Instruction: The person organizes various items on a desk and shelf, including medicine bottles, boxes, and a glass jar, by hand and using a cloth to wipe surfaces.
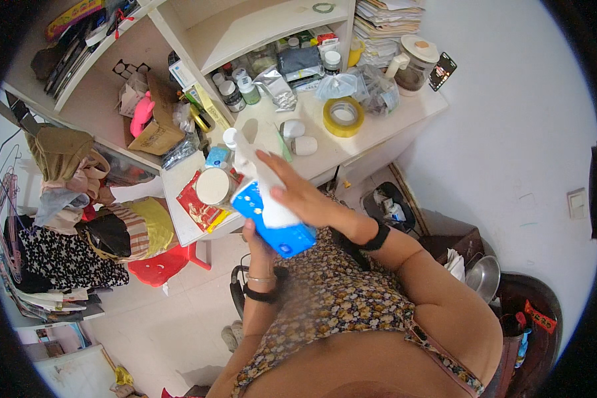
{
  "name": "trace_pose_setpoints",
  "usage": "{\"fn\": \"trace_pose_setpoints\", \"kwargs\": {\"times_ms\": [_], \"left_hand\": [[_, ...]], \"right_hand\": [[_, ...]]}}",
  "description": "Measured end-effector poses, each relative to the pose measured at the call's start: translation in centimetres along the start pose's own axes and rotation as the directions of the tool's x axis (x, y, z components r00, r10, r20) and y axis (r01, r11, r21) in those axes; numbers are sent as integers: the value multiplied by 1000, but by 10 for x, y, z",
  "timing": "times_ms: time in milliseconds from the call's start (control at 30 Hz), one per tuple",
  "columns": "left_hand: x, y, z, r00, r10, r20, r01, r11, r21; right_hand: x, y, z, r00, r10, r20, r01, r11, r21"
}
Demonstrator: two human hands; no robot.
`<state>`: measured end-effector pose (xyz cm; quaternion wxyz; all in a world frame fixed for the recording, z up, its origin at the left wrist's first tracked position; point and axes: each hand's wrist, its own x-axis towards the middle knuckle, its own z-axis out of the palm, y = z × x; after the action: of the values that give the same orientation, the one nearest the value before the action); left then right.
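My left hand grips the lower side of a blue soft pack of tissues, with the thumb along its edge. The pack is tilted in front of my body, near the desk's front edge. A white tissue lies over its top and reaches towards the desk. Against that tissue rests my right hand, fingers stretched out; whether they pinch it is hidden. Just beyond the pack, a jar with a cream lid stands by a red packet. A white-capped bottle is partly covered by the tissue.
On the white desk are a roll of yellow tape, two small white rounded objects, several pill bottles and a glass kettle. A cardboard box fills a left shelf. A red stool stands at left, a bin below right.
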<state>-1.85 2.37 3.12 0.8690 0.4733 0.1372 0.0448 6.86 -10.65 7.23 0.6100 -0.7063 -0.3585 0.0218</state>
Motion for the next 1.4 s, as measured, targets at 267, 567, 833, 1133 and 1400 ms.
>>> {"fn": "trace_pose_setpoints", "kwargs": {"times_ms": [267,567,833,1133,1400], "left_hand": [[-13,-2,-19,964,-253,76,258,964,-68],[-18,2,-27,979,-196,53,194,980,51],[-4,-10,-29,998,28,57,-13,968,-250],[10,15,-27,980,158,-117,-197,794,-575],[3,-25,-19,999,29,44,-13,943,-334]], "right_hand": [[39,14,-25,898,269,349,-194,953,-235],[26,-25,-16,927,-255,275,296,948,-119],[11,0,0,988,-49,149,42,998,50],[-44,8,44,946,-324,19,324,941,-96],[-11,-20,41,786,-616,56,421,467,-777]]}}
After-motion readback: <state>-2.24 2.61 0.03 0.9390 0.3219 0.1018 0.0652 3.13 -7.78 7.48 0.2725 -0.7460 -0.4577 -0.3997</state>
